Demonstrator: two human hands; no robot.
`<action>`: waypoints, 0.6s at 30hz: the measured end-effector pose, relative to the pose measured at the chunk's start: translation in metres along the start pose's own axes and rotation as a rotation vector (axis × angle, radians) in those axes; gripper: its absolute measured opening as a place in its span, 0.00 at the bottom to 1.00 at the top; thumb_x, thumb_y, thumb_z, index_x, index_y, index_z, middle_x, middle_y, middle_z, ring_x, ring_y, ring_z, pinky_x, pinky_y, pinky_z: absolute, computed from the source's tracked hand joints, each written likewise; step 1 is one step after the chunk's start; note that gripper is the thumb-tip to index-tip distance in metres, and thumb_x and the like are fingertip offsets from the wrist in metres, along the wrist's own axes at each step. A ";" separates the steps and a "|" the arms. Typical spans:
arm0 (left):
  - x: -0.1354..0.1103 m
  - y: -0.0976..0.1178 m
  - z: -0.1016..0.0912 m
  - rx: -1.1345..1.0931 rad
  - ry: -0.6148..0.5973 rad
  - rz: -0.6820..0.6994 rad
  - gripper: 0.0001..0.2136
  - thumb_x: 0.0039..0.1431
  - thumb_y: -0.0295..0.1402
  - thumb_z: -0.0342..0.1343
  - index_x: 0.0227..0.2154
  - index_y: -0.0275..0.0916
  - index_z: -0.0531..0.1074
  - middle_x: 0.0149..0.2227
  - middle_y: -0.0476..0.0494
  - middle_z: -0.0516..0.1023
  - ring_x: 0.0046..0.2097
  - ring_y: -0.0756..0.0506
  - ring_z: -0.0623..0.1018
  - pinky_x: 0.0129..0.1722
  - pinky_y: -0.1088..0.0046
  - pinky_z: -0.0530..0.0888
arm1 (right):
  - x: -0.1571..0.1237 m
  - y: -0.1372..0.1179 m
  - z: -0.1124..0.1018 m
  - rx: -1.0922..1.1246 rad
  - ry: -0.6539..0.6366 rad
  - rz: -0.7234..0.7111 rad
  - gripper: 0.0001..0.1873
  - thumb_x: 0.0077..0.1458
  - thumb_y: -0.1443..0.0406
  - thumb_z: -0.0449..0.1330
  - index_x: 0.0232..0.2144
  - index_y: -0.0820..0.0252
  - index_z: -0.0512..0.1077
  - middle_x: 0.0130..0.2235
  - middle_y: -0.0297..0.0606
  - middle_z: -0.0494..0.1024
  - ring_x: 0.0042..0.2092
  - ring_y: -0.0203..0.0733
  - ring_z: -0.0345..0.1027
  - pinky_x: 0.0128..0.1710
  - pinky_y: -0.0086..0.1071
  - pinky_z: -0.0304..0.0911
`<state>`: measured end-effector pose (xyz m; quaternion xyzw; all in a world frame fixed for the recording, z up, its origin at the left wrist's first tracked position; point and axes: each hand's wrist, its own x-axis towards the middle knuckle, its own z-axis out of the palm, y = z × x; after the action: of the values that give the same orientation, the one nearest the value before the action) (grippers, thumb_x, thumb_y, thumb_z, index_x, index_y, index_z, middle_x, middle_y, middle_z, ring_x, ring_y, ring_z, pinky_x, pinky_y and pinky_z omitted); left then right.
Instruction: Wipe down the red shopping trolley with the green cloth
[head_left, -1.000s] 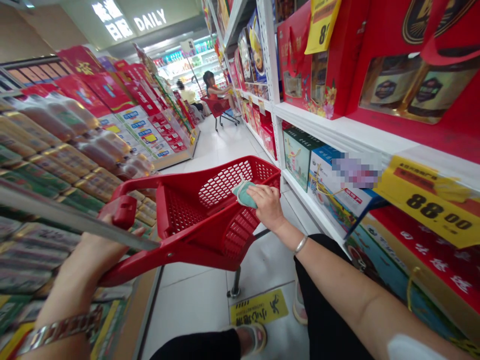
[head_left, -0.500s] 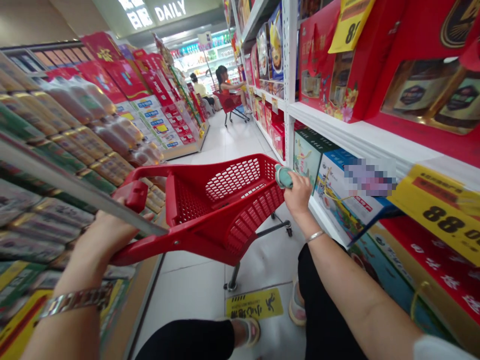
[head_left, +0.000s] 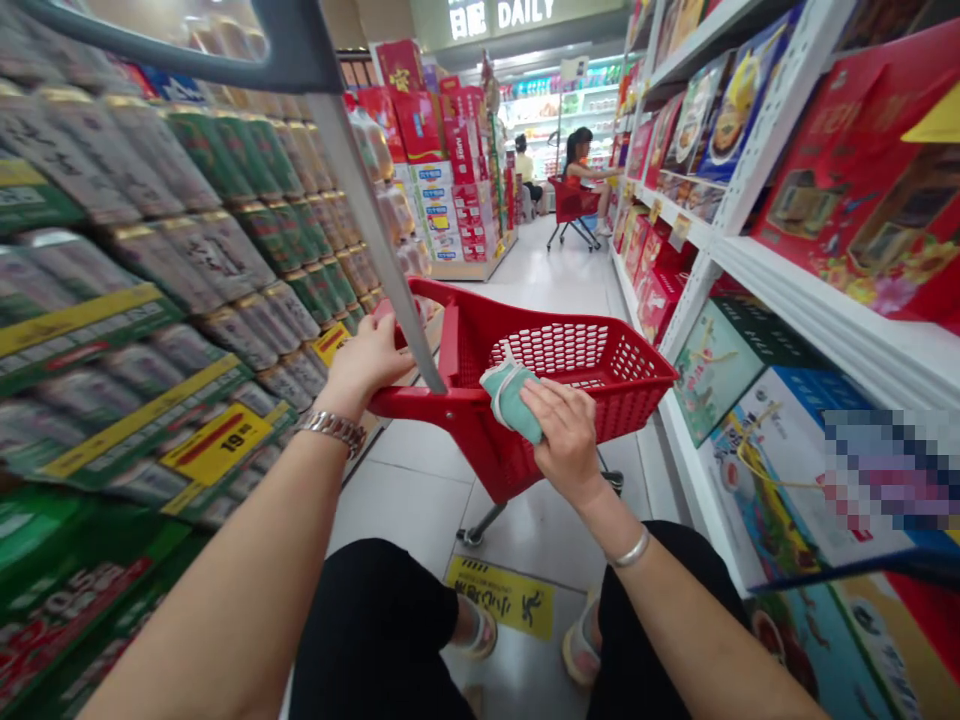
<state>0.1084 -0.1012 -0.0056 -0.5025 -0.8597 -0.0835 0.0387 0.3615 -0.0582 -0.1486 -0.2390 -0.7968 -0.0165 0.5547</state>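
Observation:
A small red shopping cart (head_left: 480, 440) with a perforated basket stands in front of my knees, its grey pole slanting up to a dark handle (head_left: 300, 65) at the upper left. My left hand (head_left: 367, 355) is wrapped round the red frame at the cart's left end, its fingertips partly hidden behind that frame. In my right hand (head_left: 566, 435) is a folded light green cloth (head_left: 514, 400) with white edging, held against or just over the cart's near rim; whether it touches cannot be told. No goods show in the visible part of the basket.
Stacked drink cans (head_left: 217, 240) line the left side. On the right, white shelves (head_left: 825, 285) carry boxed goods close to the cart. A yellow caution sticker (head_left: 502, 597) lies on the floor. Further along the aisle, a person sits in another red cart (head_left: 574, 200).
My right hand has brought the cloth from the basket's far right corner back to the near side. The view has turned left, and the cart appears further right.

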 end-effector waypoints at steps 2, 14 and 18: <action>-0.003 0.005 -0.003 0.004 -0.039 -0.041 0.33 0.59 0.50 0.47 0.63 0.38 0.61 0.66 0.28 0.60 0.61 0.30 0.71 0.60 0.55 0.70 | 0.006 -0.010 0.007 0.032 0.004 -0.014 0.25 0.61 0.75 0.49 0.55 0.54 0.73 0.53 0.42 0.80 0.57 0.45 0.71 0.57 0.43 0.56; -0.006 0.008 -0.006 0.018 -0.043 -0.090 0.32 0.59 0.49 0.46 0.64 0.42 0.60 0.65 0.32 0.62 0.59 0.31 0.72 0.58 0.53 0.72 | 0.008 -0.017 0.031 -0.035 0.024 -0.022 0.27 0.55 0.77 0.50 0.54 0.57 0.72 0.52 0.43 0.80 0.56 0.45 0.70 0.55 0.40 0.56; -0.006 0.007 -0.007 0.006 -0.046 -0.094 0.34 0.58 0.49 0.49 0.66 0.42 0.57 0.67 0.33 0.59 0.60 0.30 0.72 0.58 0.53 0.72 | -0.008 0.019 0.018 -0.176 0.001 0.008 0.27 0.53 0.77 0.50 0.52 0.58 0.73 0.51 0.43 0.81 0.54 0.45 0.71 0.54 0.39 0.56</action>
<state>0.1173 -0.1042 0.0016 -0.4634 -0.8832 -0.0708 0.0164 0.3557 -0.0394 -0.1668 -0.2901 -0.7911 -0.0841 0.5320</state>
